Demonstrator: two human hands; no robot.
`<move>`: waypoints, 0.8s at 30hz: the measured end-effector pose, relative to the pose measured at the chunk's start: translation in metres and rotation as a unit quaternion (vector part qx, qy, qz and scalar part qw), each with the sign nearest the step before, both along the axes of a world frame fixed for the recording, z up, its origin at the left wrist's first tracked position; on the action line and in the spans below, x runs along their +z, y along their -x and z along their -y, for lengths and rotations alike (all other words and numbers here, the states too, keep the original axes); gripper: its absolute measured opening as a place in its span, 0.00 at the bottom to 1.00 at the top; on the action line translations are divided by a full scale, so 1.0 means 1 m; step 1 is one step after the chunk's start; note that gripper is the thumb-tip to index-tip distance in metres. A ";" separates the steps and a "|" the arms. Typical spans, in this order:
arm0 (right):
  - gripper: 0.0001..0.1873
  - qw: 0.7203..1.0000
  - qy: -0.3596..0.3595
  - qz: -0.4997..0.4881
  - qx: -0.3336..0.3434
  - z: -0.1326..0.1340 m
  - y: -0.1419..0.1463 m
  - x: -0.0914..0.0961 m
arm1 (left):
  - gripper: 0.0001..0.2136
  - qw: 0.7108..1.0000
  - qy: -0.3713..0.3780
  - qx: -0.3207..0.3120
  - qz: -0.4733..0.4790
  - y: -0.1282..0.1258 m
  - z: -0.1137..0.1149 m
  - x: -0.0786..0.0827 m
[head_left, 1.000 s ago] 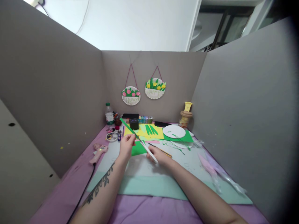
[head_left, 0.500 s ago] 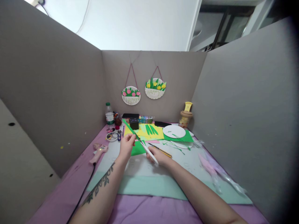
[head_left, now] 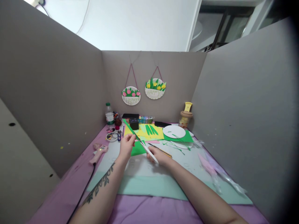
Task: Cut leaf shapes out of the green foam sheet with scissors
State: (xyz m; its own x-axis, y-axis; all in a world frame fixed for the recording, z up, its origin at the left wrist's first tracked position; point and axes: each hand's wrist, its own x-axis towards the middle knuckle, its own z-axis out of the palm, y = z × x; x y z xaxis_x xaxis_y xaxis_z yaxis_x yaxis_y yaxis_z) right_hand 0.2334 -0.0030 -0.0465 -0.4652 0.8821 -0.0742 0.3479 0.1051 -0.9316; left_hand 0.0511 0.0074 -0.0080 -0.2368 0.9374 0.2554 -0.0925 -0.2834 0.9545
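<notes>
My left hand (head_left: 126, 145) pinches a narrow green paper strip (head_left: 128, 126), which points up and to the left. White-handled scissors (head_left: 149, 151) are gripped in my right hand (head_left: 161, 156), their blades meeting the strip just right of my left fingers. Below my hands lies a green paper sheet (head_left: 137, 150). A yellow pencil (head_left: 164, 151) rests just behind my right hand. Farther back, green paper leaves (head_left: 151, 129) lie on a yellow sheet (head_left: 140, 135). Fingertip detail at the strip is small.
White paper plates (head_left: 174, 131) and thin green scraps stand back right. A pink glue gun (head_left: 100, 152) with a black cord lies left, near a roll of tape (head_left: 111, 136) and a bottle (head_left: 109, 116). Two decorated plates (head_left: 131, 95) hang on the grey back panel.
</notes>
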 end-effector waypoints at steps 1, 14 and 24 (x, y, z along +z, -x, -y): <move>0.06 1.000 -0.002 0.002 -0.003 0.000 0.000 0.000 | 0.11 1.000 -0.001 -0.001 0.001 0.000 0.000 0.000; 0.07 1.000 0.013 0.001 0.004 -0.002 -0.003 -0.003 | 0.10 1.000 0.006 0.029 0.009 0.003 -0.001 0.003; 0.07 0.999 0.008 -0.024 0.027 -0.010 -0.005 -0.016 | 0.09 1.000 0.013 -0.006 0.001 0.001 0.000 -0.001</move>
